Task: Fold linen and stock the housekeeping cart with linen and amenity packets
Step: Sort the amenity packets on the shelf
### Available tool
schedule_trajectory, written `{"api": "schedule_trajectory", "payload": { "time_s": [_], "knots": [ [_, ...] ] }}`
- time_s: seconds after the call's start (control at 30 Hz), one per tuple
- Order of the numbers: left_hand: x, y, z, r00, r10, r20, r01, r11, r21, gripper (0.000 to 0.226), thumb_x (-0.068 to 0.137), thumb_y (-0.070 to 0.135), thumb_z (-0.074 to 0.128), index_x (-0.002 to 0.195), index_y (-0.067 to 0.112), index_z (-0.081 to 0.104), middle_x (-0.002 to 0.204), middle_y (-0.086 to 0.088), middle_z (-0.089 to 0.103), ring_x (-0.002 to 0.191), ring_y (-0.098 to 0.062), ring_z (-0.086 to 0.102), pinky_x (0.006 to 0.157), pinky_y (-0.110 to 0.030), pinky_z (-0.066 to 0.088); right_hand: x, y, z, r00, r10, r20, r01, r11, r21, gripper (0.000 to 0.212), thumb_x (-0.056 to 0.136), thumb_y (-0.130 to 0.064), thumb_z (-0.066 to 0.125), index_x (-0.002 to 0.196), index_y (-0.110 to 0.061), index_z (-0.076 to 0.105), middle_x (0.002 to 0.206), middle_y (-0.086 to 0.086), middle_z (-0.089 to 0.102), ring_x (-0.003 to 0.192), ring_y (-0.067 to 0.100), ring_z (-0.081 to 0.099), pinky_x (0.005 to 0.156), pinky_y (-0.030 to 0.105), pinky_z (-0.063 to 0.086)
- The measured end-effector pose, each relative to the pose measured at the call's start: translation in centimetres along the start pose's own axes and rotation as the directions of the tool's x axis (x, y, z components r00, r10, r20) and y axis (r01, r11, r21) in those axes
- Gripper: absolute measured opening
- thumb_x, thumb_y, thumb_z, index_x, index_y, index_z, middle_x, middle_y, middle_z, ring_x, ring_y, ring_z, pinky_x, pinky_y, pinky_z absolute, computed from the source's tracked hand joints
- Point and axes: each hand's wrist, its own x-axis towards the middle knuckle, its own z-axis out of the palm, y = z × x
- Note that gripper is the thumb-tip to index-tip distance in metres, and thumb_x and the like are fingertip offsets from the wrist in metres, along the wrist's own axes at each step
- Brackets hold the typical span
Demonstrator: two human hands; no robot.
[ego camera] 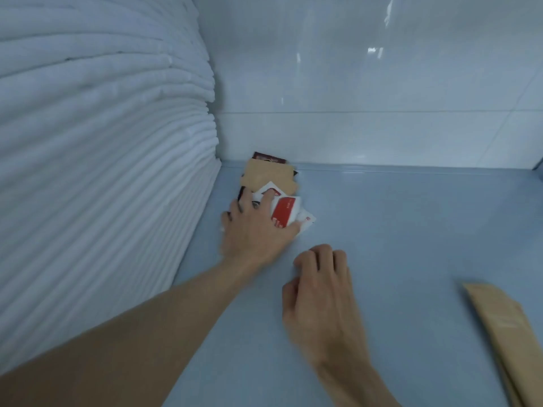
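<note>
A tall stack of folded white linen [97, 160] fills the left side, its rounded folded edges facing right and its base sitting on the pale blue counter [411, 230]. The counter runs back to a white tiled wall [367, 83], meeting it along a thin raised lip.

In the corner where the stack, the wall and the counter meet lies a small heap of amenity packets [271, 186]: tan ones at the back, a dark one nearest the wall, and red-and-white ones [284, 212] in front. The left hand [258, 227] lies on this heap, fingers spread across the red-and-white packets and pressing them down; its grip is flat on them, not clenched. Its outer edge is just beside the linen.

The right hand [320, 292] rests on bare counter near the left wrist, fingers curled under, holding nothing that can be seen.

At the lower right edge lie tan paper packets [499, 327], well apart from both hands. Between them and the hands, and back to the wall, the counter is open.
</note>
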Motion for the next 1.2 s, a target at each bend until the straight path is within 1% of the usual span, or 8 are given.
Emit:
{"api": "schedule_trajectory", "payload": {
  "time_s": [0.1,0.2,0.37,0.5,0.6,0.73,0.97,1.2],
  "knots": [
    [-3.3,3.3,0.7,0.992,0.116,0.054,-0.114,0.993,-0.033,0.09,0.075,0.084,0.039,0.149,0.034,0.03,0.161,-0.01,0.016,0.141,-0.033,0.023,0.115,-0.047,0.016,0.2,0.7,-0.6,0.938,0.264,-0.222,-0.172,0.916,0.364,0.024,0.079,0.008,0.057,0.098,-0.007,0.053,0.102,0.006,0.047,0.094,0.028,0.05,0.082,0.041,0.044],
    [-6.6,5.8,0.6,0.972,0.207,0.108,-0.198,0.976,-0.088,0.086,0.083,0.077,0.043,0.152,0.03,0.024,0.163,-0.009,0.013,0.147,-0.031,0.017,0.121,-0.044,0.013,0.3,1.5,-1.4,0.756,0.571,-0.321,-0.31,0.744,0.592,0.025,0.086,0.008,0.052,0.1,-0.012,0.049,0.105,0.001,0.043,0.094,0.027,0.052,0.081,0.04,0.047],
    [-9.1,6.0,-1.9,0.992,0.062,-0.11,-0.106,0.879,-0.466,0.051,0.086,0.036,0.065,0.134,0.024,0.052,0.131,0.005,0.056,0.112,-0.019,0.06,0.09,-0.03,0.047,0.1,1.8,-1.7,0.624,0.679,-0.388,-0.25,0.643,0.724,0.013,0.084,-0.01,0.05,0.097,-0.014,0.049,0.102,0.0,0.045,0.09,0.021,0.05,0.075,0.018,0.041],
    [-8.6,3.9,-2.8,0.942,0.026,-0.335,-0.137,0.939,-0.314,0.05,0.084,0.011,0.056,0.133,0.019,0.056,0.135,-0.004,0.052,0.111,-0.028,0.061,0.085,-0.044,0.052,0.2,2.0,-1.3,0.651,0.657,-0.381,-0.319,0.692,0.648,0.018,0.087,-0.002,0.056,0.104,-0.005,0.056,0.108,0.002,0.046,0.1,0.028,0.052,0.082,0.043,0.049],
    [-8.1,2.4,-1.7,0.976,0.057,-0.211,-0.095,0.98,-0.173,0.061,0.09,0.032,0.06,0.146,0.018,0.042,0.15,-0.009,0.038,0.137,-0.029,0.038,0.11,-0.046,0.034,0.2,1.6,-1.2,0.727,0.58,-0.368,-0.376,0.784,0.494,0.036,0.079,-0.003,0.059,0.114,-0.002,0.06,0.117,0.011,0.053,0.111,0.032,0.051,0.091,0.047,0.043],
    [-8.8,2.0,0.1,0.986,0.115,-0.124,-0.135,0.978,-0.162,0.066,0.093,0.064,0.038,0.147,0.025,0.041,0.157,-0.002,0.031,0.145,-0.022,0.026,0.121,-0.046,0.02,0.5,1.3,-0.7,0.81,0.526,-0.26,-0.464,0.846,0.264,0.057,0.082,-0.006,0.066,0.137,-0.006,0.051,0.141,0.011,0.048,0.13,0.03,0.043,0.108,0.046,0.03],
    [-9.3,2.1,0.8,0.968,0.221,-0.121,-0.226,0.974,-0.026,0.047,0.099,0.048,0.031,0.123,0.024,0.063,0.139,-0.004,0.052,0.135,-0.021,0.042,0.118,-0.053,0.02,0.7,1.6,-0.2,0.832,0.531,-0.162,-0.531,0.846,0.048,0.047,0.098,-0.023,0.053,0.143,-0.012,0.048,0.15,0.009,0.045,0.141,0.029,0.035,0.113,0.046,0.025],
    [-9.3,2.4,0.2,0.957,0.274,-0.095,-0.282,0.954,-0.096,0.061,0.095,0.048,0.02,0.147,0.025,0.043,0.146,0.003,0.047,0.139,-0.016,0.038,0.117,-0.054,0.021,1.2,3.3,-2.3,0.858,0.514,-0.025,-0.513,0.852,-0.104,0.056,0.086,-0.041,0.031,0.133,-0.025,0.057,0.141,0.004,0.048,0.132,0.028,0.035,0.107,0.042,0.02]
  ]
}}
